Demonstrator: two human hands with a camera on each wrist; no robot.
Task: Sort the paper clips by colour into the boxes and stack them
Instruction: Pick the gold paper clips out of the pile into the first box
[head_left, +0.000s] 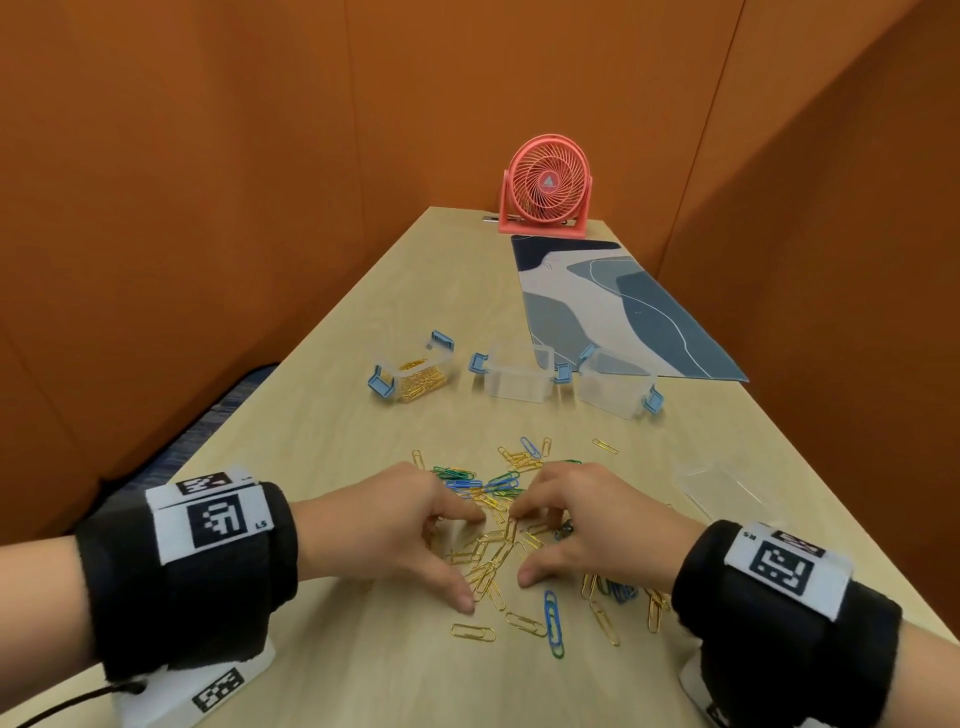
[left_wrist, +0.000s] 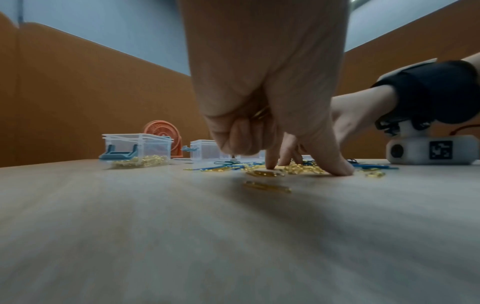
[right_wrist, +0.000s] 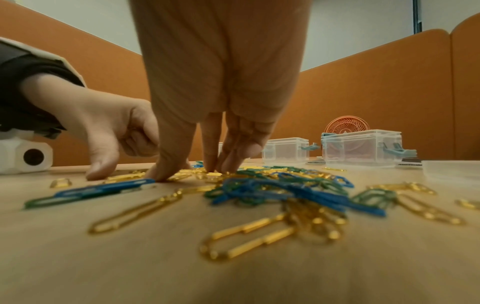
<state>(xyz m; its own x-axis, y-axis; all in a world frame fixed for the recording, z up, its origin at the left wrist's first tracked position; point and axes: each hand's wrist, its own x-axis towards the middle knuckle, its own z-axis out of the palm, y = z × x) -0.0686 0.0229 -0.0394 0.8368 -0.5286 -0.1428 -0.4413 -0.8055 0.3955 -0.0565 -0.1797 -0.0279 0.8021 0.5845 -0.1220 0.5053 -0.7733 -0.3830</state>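
Observation:
Gold, blue and green paper clips (head_left: 498, 525) lie scattered on the wooden table (head_left: 363, 322). My left hand (head_left: 470, 558) has thumb and index tip down on the gold clips (left_wrist: 298, 169). Its other fingers (left_wrist: 239, 139) are curled, with gold clips glinting inside the palm. My right hand (head_left: 522, 544) faces it, fingers fairly straight, their tips touching gold clips (right_wrist: 197, 174) in the pile. Three clear boxes with blue latches stand beyond: the left box (head_left: 415, 376) holds gold clips, while the middle box (head_left: 519, 376) and right box (head_left: 615, 384) look empty.
A clear lid (head_left: 719, 488) lies right of the pile. A blue patterned mat (head_left: 623, 306) and a pink fan (head_left: 545, 187) sit at the far end. Orange partition walls close in both sides. A blue-green clip (head_left: 553, 623) lies near the front.

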